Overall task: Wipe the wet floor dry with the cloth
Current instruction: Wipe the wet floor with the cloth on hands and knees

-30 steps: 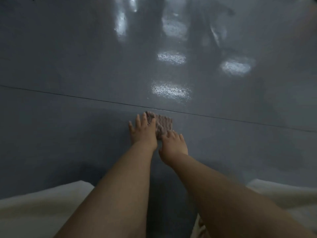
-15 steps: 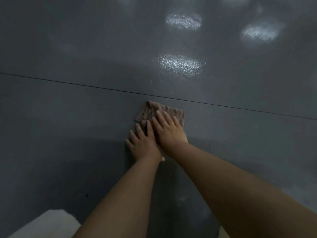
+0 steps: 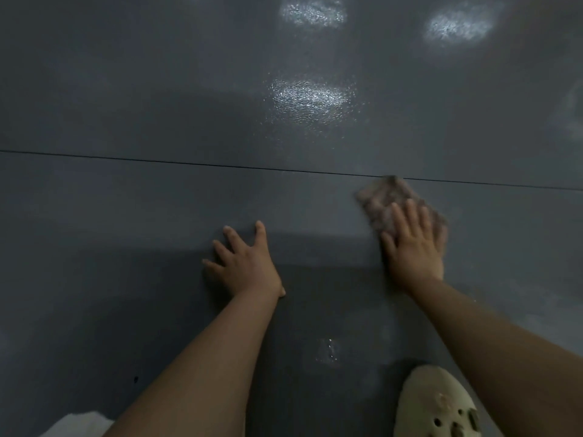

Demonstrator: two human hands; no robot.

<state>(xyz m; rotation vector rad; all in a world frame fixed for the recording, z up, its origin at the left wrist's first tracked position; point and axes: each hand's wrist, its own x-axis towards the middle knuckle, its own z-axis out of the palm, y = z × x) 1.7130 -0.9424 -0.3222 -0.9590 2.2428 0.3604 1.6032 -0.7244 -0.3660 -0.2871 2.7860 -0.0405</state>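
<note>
A single head-worn view looks forward and steeply down at the floor [image 3: 157, 216] from close above it. Both forearms enter from the bottom edge and reach away from the camera, so the left hand [image 3: 244, 264] sits near the centre and the right hand [image 3: 415, 247] right of centre. A shoe [image 3: 437, 405] shows at the bottom right, just under the lens. A thin seam [image 3: 189, 163] crosses the frame from side to side, slightly bowed by the wide angle. The far floor fills the top, with bright reflections [image 3: 307, 97]. There is no second view to share anything with
</note>
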